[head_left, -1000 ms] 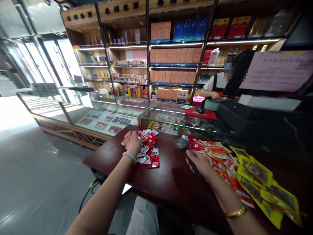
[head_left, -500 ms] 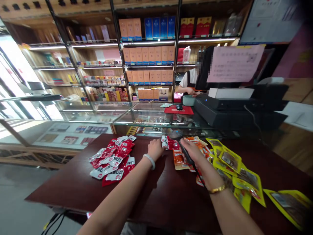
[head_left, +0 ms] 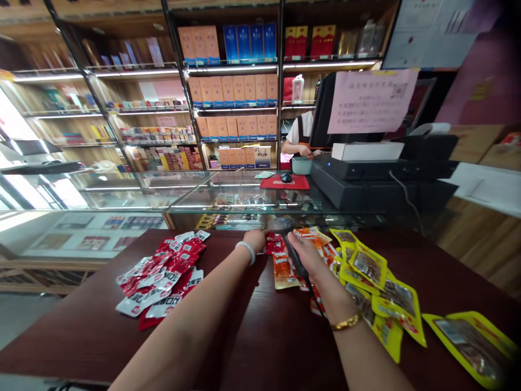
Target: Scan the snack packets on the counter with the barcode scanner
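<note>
Red packets (head_left: 163, 274) lay heaped at the left of the table (head_left: 81, 336), apart from the rest, prob. grouped by colour. L hand (head_left: 255, 239) reached to the far edge, fingers on a lone red pouch (head_left: 274, 245); pinching or just pressing, couldn't tell. Scanner (head_left: 282, 225) hung just above it, head tipped down, seemingly to face the pouch. R hand (head_left: 311, 259) was wrapped round its handle. Orange packets (head_left: 283, 271) lay beneath that hand, w/ yellow packets (head_left: 368, 266) fanned out further right.

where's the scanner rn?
Head view, centre: the scanner is in the right hand, between the left hand and the orange packets.
</note>
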The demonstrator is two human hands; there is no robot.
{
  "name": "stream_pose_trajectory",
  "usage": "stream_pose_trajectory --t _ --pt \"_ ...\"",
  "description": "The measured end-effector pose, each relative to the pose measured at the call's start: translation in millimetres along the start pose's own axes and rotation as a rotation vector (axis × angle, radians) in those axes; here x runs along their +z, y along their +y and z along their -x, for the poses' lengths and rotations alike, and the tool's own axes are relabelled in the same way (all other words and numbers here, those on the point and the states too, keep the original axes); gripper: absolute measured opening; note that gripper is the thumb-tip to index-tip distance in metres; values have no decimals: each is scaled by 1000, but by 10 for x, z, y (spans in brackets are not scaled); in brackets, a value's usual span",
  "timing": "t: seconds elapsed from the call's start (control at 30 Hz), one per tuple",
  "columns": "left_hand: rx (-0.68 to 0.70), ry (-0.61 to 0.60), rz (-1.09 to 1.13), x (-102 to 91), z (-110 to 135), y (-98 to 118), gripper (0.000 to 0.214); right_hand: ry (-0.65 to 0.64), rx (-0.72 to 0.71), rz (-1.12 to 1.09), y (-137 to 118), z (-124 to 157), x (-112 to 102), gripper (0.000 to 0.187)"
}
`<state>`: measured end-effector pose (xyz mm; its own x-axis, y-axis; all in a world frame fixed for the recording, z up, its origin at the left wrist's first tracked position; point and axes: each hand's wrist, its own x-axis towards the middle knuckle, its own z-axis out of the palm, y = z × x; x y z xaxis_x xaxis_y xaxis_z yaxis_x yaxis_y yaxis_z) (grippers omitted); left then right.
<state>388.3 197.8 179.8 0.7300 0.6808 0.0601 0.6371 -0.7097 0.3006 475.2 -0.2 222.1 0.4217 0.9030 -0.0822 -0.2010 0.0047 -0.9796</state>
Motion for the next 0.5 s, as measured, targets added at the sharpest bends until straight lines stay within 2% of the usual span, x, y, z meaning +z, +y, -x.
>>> stream_pose_trajectory --t 0.2,0.37,0.5 --pt "4 42 54 1 556 18 27 -26 -13 11 4 30 47 53" --pt "-85 61 -15 -86 1131 39 26 -87 -50 69 -20 144 147 52" --pt "-188 109 -120 -172 1421 -13 35 -142 -34 142 -59 372 261 50"
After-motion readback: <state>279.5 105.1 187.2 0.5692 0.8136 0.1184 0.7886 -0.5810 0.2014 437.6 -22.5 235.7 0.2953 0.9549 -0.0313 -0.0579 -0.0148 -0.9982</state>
